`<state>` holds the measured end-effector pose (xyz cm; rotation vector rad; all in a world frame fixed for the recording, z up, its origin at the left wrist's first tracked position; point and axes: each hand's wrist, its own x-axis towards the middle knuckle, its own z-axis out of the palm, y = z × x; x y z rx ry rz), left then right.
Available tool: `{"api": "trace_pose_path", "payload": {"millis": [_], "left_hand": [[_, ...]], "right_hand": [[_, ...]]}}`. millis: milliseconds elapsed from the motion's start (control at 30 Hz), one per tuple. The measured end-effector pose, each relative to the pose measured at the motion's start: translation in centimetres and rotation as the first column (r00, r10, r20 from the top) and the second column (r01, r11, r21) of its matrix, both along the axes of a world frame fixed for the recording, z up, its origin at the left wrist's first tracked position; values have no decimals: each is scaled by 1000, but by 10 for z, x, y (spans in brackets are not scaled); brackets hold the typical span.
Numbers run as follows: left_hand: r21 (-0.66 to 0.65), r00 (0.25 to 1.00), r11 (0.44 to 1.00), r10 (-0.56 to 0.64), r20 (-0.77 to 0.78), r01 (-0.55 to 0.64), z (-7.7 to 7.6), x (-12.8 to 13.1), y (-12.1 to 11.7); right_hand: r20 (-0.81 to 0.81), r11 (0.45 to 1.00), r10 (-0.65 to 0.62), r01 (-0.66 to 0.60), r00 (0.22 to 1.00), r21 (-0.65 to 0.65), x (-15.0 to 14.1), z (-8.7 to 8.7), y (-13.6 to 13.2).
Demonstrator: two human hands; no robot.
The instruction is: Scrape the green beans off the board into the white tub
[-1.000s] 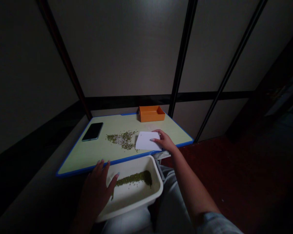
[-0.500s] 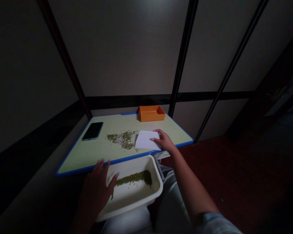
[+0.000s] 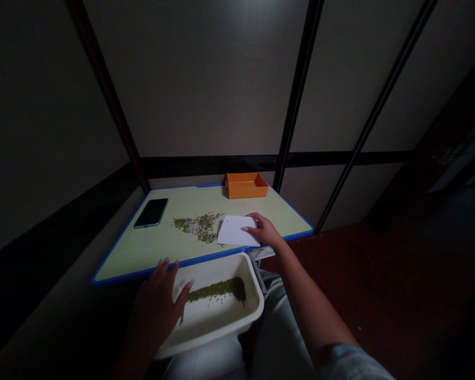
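Gripping a white card [image 3: 236,230] by its right-hand end, the right hand [image 3: 263,230] has its thumb on top and its fingers round the far edge. The card is over the near part of the table [image 3: 150,250], close to the blue edging, with its left edge just beside a scatter of green seeds [image 3: 206,226]. Whitish bits [image 3: 193,227] are mixed in among the seeds, and a few stray ones lie by the card's near corner. The left hand [image 3: 160,295] is spread open at the left end of a white tub [image 3: 211,322], thumb held apart over the inside; whether it presses on the rim, I cannot tell. More green seeds [image 3: 217,289] lie in a long band across the bottom of the tub, thickest at the right end. The tub is just below the table's near edge, above the person's pale trousers [image 3: 209,363]. A dark-screened phone [image 3: 151,212] lies at the table's left side, and an orange box [image 3: 243,190] stands at the back, near the wall [image 3: 206,95].
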<state>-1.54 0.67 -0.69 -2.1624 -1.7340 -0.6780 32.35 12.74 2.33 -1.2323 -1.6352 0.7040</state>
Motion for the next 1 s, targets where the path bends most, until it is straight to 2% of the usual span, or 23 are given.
{"api": "trace_pose_path", "payload": {"millis": [167, 400, 767, 1000], "left_hand": [[20, 1000, 1000, -6, -19, 7, 2, 1, 0], [33, 1000, 999, -10, -16, 10, 1, 1, 0], [-22, 1000, 1000, 19, 14, -19, 0, 2, 1], [-13, 1000, 1000, 17, 22, -17, -2, 2, 0]], "right_hand": [[6, 1000, 0, 0, 1000, -13, -2, -1, 0], [-27, 999, 29, -28, 999, 38, -11, -4, -4], [-51, 997, 74, -73, 996, 21, -10, -5, -4], [-93, 993, 117, -118, 989, 3, -10, -1, -7]]}}
